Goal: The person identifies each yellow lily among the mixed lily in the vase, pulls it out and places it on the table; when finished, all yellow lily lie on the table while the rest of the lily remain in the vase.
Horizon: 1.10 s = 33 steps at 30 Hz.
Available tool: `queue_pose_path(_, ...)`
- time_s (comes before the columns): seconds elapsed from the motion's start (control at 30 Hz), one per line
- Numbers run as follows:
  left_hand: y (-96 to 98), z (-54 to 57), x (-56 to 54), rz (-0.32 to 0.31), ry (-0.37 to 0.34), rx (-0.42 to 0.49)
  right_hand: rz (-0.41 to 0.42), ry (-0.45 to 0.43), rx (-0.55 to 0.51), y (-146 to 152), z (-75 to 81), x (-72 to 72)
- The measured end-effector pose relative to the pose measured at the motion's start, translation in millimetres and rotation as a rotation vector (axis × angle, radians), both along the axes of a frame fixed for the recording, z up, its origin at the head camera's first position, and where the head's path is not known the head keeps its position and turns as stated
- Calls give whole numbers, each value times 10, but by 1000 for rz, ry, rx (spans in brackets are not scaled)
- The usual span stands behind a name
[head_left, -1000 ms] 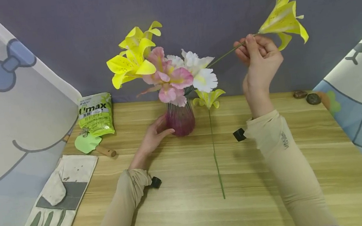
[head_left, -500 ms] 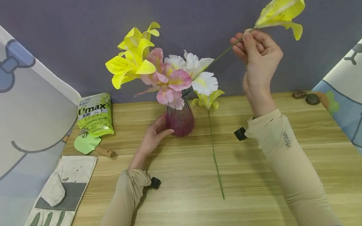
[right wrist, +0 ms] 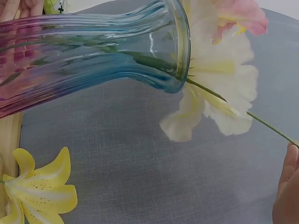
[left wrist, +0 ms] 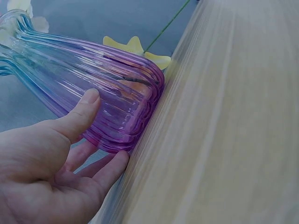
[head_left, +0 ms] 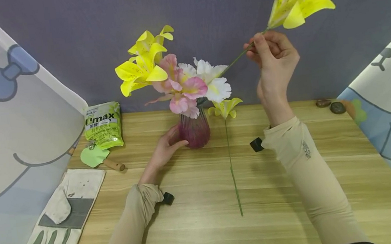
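A ribbed glass vase (head_left: 195, 131), purple low down and blue toward its mouth, stands upright on the table. My left hand (head_left: 164, 149) holds it low, thumb on the near side and fingers around the back. Pink (head_left: 181, 87) and white (head_left: 218, 89) flowers and yellow lilies (head_left: 143, 65) fill its mouth. High at the right, my right hand (head_left: 277, 58) pinches the stem of another yellow lily (head_left: 295, 2) just below its bloom. That stem (right wrist: 271, 126) slants past the white flower into the vase mouth. A further yellow lily (head_left: 224, 108) lies on the table right of the vase.
On the left are a green fertilizer bag (head_left: 103, 126), a small green trowel (head_left: 94, 155) with a wooden handle, and a white and grey glove (head_left: 61, 217). Two dark stones (head_left: 337, 107) sit at the back right. A grey backdrop (head_left: 204, 8) rises behind the table.
The right hand has shifted slightly left and up, and the lily it pinches has turned, its bloom facing more upward. The left hand stays on the vase.
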<state>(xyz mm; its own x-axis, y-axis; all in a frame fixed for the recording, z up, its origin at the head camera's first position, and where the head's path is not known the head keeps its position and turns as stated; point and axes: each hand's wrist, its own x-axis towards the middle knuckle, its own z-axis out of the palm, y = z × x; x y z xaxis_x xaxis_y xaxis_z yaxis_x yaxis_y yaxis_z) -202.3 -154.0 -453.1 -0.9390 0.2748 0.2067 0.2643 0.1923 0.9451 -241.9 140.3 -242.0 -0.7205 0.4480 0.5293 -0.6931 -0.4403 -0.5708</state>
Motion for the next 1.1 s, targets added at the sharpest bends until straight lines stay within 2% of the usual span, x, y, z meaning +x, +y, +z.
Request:
queue_pose_path(0.17, -2, -16, 2, -6, -11, 8, -9, -36, -20, 11, 2, -7)
queue_pose_path(0.4, -9, -7, 19, -6, -24, 7, 83, -168, -171, 86, 81, -24)
queue_pose_path(0.57, -13, -6, 23, -9, -24, 13, 112, -169, -162, 86, 124, 11)
queue_pose_path(0.8, -22, -21, 10, -10, -17, -8, 107, -136, -153, 104, 192, 33)
queue_pose_path(1.1, -36, -14, 6, -27, -22, 7, 125, -215, -222, 285, 288, -27)
